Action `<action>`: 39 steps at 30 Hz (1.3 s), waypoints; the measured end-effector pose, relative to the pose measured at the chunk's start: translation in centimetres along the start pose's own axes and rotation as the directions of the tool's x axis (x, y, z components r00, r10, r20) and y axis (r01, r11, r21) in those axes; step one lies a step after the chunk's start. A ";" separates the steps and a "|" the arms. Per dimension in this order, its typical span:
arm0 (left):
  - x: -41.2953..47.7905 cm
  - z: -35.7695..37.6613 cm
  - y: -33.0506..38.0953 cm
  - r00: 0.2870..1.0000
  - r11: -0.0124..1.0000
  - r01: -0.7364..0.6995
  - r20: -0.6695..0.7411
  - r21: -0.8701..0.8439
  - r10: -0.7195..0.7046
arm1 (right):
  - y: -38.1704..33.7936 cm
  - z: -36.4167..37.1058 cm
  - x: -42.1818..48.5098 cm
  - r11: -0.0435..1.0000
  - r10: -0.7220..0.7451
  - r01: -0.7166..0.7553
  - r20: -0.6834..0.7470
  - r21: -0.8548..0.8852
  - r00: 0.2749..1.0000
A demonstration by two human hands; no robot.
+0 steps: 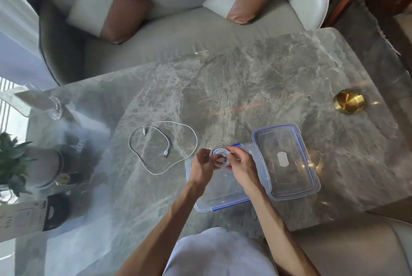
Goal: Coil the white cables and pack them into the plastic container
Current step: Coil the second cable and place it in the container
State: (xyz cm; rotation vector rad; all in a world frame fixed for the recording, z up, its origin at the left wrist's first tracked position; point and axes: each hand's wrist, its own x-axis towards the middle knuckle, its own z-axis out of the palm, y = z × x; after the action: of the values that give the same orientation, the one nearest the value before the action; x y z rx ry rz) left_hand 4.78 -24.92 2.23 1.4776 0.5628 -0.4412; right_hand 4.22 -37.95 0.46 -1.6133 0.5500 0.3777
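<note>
Directly above the open clear plastic container with blue clips [225, 205], left hand [200, 168] and right hand [243, 168] pinch a small coiled white cable [219, 156] in curled fingers. A loose white cable [165, 154] lies on the grey marble tabletop [245, 86], nearer the left hand.

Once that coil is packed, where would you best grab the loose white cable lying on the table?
Pinch the plug at the loose cable's end, coming down with the left hand, the nearer one, once it lets go of the coil. The cable lies flat in an open loop on the table; the plug is its thickest, stiffest part and sits clear of the strand.
</note>
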 end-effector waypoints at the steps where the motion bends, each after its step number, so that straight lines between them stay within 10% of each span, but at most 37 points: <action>1: -0.1 -0.3 0.2 1.000 1.000 -0.008 -0.011 0.003 0.008 | -0.1 0.3 -0.1 0.999 0.003 -0.003 0.015 0.044 1.000; 6: -0.3 -1.9 1.0 1.000 1.000 -0.005 0.031 0.017 0.005 | -0.5 1.1 -0.6 1.000 -0.023 0.022 0.051 0.006 0.998; 13: 0.0 -3.9 0.9 0.938 0.937 0.310 0.211 -0.163 -0.274 | 0.9 -1.4 -1.9 0.820 -0.373 0.469 0.315 -0.328 0.873; 18: 0.4 -3.1 -0.4 0.855 0.821 0.507 0.275 -0.263 -0.440 | 2.0 -2.7 -1.9 0.741 -0.407 0.527 0.345 -0.417 0.846; 22: 1.0 -2.1 -1.6 0.812 0.782 0.581 0.229 -0.225 -0.537 | 3.3 -2.2 -1.1 0.789 -0.341 0.403 0.216 -0.463 0.915; 26: 0.7 -1.9 -2.0 0.838 0.841 0.540 0.069 0.032 -0.541 | 4.5 -2.4 0.8 0.935 0.092 -0.035 0.145 -0.352 0.985; 29: -0.1 -2.4 -2.4 0.983 0.868 0.160 -0.158 0.470 -0.096 | 5.4 -2.0 2.5 0.923 0.210 -0.174 0.069 -0.343 0.975; 33: -1.4 -4.7 -3.6 0.926 0.516 -0.057 -0.147 0.855 0.347 | 4.7 -0.1 3.8 0.918 0.198 -0.176 0.028 -0.357 0.980; 39: -1.1 -6.7 -6.6 0.990 0.710 0.031 -0.117 0.704 0.073 | 3.9 3.0 4.6 0.941 0.256 -0.267 -0.080 -0.207 0.964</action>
State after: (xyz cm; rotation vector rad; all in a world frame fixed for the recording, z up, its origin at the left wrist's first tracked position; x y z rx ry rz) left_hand -0.58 -18.66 -2.39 2.2738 0.5028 -0.5772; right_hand 6.12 -35.80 -5.66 -1.7664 0.7891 0.6124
